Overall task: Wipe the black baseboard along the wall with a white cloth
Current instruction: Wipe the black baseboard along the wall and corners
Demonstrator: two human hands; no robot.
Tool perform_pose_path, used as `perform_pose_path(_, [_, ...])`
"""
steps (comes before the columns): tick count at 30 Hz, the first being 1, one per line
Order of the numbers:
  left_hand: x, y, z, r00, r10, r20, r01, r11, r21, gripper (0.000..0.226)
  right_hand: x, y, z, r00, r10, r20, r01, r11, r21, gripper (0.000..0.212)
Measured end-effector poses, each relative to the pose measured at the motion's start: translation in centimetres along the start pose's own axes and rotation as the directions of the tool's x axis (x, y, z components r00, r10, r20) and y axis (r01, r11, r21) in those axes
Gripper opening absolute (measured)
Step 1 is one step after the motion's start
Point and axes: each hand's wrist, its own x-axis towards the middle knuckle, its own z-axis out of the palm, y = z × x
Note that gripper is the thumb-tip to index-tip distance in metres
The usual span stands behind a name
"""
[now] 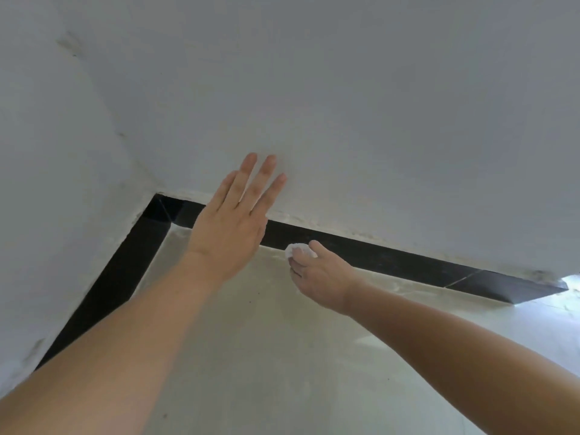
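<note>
A glossy black baseboard (392, 257) runs along the foot of the white wall, from the corner at left to the wall's end at right. A second stretch (119, 277) runs down the left wall. My right hand (320, 277) holds a small bunched white cloth (298, 248) against the baseboard's lower edge, a little right of the corner. My left hand (235, 215) is flat with fingers spread, palm toward the wall above the baseboard, covering part of it.
The white wall (345, 120) fills the upper view and meets the left wall (47, 183) at a corner. Pale dusty floor (266, 356) lies below. Bright light shows past the wall's end at far right (569, 282).
</note>
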Motion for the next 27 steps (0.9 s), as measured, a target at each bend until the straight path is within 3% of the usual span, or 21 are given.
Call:
perform_pose_path(3, [1.6, -0.8, -0.8, 0.999, -0.029, -0.018, 0.030, 0.998, 0.055, 0.068, 1.8, 1.4, -0.2, 0.998, 0.032, -0.047, -0.035, 0.998, -0.057, 0.028])
perform_pose_path(8, [1.2, -0.7, -0.4, 0.998, -0.062, 0.021, 0.060, 0.994, 0.089, 0.066, -0.2, 3.3, 1.4, 0.999, 0.030, 0.016, -0.029, 0.997, -0.073, 0.023])
perform_pose_path(14, [1.4, -1.1, 0.0, 0.999, -0.052, 0.009, 0.051, 0.997, 0.060, 0.064, -5.8, 3.3, 3.2, 0.979, 0.073, 0.190, -0.075, 0.997, 0.005, 0.018])
perform_pose_path(17, [1.5, -0.9, 0.8, 0.998, -0.063, 0.001, 0.063, 0.998, 0.028, 0.071, -5.2, 1.9, 2.3, 0.970, 0.003, 0.242, -0.039, 0.989, 0.143, 0.021])
perform_pose_path(22, [1.7, -0.5, 1.6, 0.997, -0.074, 0.008, 0.074, 0.997, 0.034, 0.075, -1.0, 0.9, 0.3, 0.997, -0.056, 0.048, 0.047, 0.986, 0.162, 0.021])
perform_pose_path(27, [1.7, 0.0, 2.0, 0.997, -0.083, -0.002, 0.083, 0.996, 0.026, 0.075, 3.1, 0.8, -0.7, 0.999, -0.049, 0.018, 0.046, 0.992, 0.115, 0.020])
